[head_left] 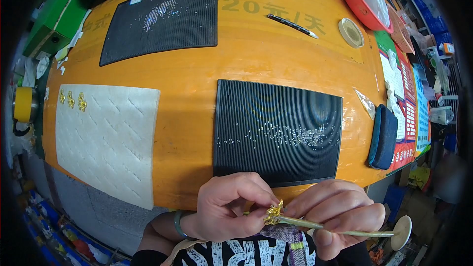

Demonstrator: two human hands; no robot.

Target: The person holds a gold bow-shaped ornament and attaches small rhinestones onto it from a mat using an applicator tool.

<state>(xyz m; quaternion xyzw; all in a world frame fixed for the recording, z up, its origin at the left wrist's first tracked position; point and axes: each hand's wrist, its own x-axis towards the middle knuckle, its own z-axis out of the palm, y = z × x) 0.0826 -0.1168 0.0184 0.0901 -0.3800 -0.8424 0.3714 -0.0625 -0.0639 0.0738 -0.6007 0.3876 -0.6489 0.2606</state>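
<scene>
Near the table's front edge, my left hand (234, 204) pinches a small shiny gold ornament (274, 212) between thumb and fingertips. My right hand (340, 209) is closed around a thin pale stick (300, 223) with a round cream disc (401, 232) at its right end. The stick's left end meets the ornament; the exact contact is too small to make out. Just beyond my hands lies a black ribbed mat (276, 162) scattered with tiny glittering stones (310, 135). Similar gold ornaments (71, 100) sit at the top left of a white slitted sheet (108, 143).
Another black ribbed mat (197, 24) with tiny stones lies at the back. A dark pen (290, 25), a round shallow dish (351, 33) and a red basket (364, 10) are at the back right. A dark blue pouch (383, 138) rests by the right edge; a green box (59, 17) stands back left.
</scene>
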